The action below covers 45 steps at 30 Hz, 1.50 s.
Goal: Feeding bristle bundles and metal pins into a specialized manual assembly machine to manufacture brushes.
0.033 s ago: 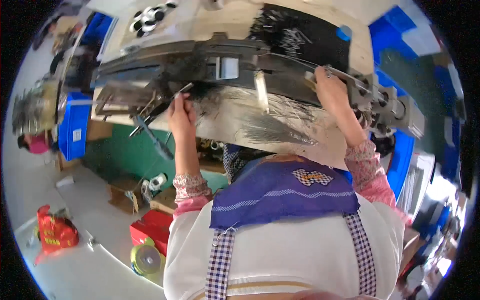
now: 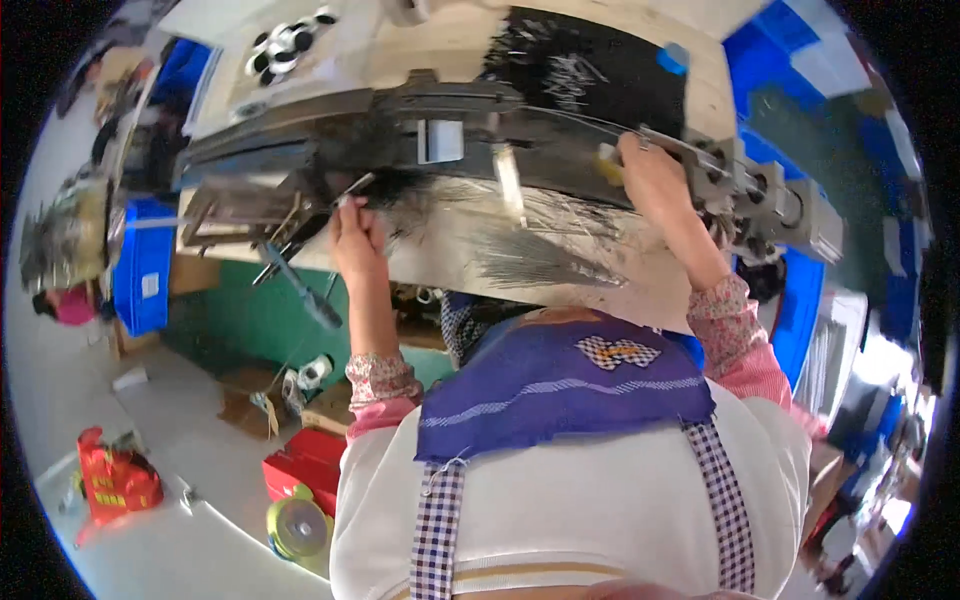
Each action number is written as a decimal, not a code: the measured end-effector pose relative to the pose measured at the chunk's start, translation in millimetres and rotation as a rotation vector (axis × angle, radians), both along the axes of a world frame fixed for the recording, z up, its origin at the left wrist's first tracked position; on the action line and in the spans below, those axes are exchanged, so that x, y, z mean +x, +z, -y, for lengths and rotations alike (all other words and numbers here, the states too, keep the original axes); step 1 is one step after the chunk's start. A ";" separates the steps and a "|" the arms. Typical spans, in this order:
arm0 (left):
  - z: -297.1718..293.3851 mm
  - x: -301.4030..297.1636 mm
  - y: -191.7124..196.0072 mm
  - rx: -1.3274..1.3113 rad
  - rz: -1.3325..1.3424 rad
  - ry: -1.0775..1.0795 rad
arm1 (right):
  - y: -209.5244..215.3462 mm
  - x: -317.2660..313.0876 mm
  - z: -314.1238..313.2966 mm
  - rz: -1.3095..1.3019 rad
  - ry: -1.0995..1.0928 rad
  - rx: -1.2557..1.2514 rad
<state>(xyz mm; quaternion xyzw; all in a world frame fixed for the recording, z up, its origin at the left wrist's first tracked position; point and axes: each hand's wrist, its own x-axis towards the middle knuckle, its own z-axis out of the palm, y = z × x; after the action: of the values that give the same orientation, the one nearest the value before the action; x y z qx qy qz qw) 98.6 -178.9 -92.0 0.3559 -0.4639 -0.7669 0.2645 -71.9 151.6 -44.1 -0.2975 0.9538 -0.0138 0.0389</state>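
Observation:
A long dark metal bench machine [image 2: 350, 120] lies across the wooden table in front of me. My left hand [image 2: 358, 240] is closed, thumb and fingers pinching a short, thin, light-coloured strip [image 2: 358, 186] at the machine's near edge; its exact kind is too blurred to tell. Further right, my right hand [image 2: 657, 182] curls its fingers round a metal rod [image 2: 646, 136] at the machine's right end. A yellowish piece [image 2: 608, 166] sits just left of those fingers. Bundles of thin dark wires or pins [image 2: 540, 262] are spread on the tabletop between my hands.
A black mat [image 2: 590, 70] with loose thin pieces and a blue cap [image 2: 672, 58] is at the back. Several black-and-white round parts [image 2: 283, 52] lie far left. Blue-handled pliers [image 2: 300, 285] jut over the near edge. A blue bin [image 2: 145, 270] stands at the left.
The whole view has shifted slightly, so the machine appears a little further left. My left hand has drawn back slightly toward me with the strip; my right hand stays at the rod.

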 end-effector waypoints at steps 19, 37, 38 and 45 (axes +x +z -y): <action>-187.8 -117.6 78.6 0.384 -0.038 -1.032 | -14.5 16.8 -20.3 -0.089 0.295 -0.310; -186.8 -105.9 72.2 0.188 -0.109 -0.548 | 75.6 -54.2 40.6 0.258 0.499 -0.400; -184.6 -106.0 73.2 0.224 -0.101 -0.551 | 83.9 -50.8 38.1 0.456 0.373 -0.473; -175.9 -103.0 61.7 0.169 -0.142 -0.624 | 90.4 -63.8 34.0 0.955 0.141 -0.670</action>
<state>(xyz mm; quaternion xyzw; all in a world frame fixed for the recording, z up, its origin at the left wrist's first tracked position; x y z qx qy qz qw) -4.4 -3.0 -30.3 0.1631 -0.4657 -0.8696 0.0180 -135.6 117.6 46.3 -0.3169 0.7523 -0.4443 0.3690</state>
